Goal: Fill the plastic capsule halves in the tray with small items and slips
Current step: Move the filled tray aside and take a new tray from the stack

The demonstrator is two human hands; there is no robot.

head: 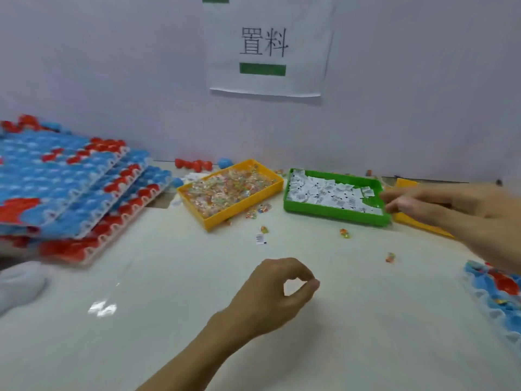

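A yellow bin (pixel 270 190) holds many small wrapped items. To its right, a green bin (pixel 335 214) holds white printed slips. My right hand (pixel 439 207) reaches over the green bin's right end, fingers spread, and I see nothing in it. My left hand (pixel 276 292) hovers over the table's middle, thumb and forefinger pinched in a ring; nothing shows between them. A tray of blue and red capsule halves (pixel 496 289) lies at the right edge, partly cut off.
Stacked trays of blue and red capsule halves (pixel 70 187) fill the left side. Loose red (pixel 194 164) and blue capsule halves (pixel 225 162) lie by the wall. Stray wrapped items (pixel 344 233) and a slip (pixel 260 239) dot the white table. Another yellow bin (pixel 417 221) sits under my right hand.
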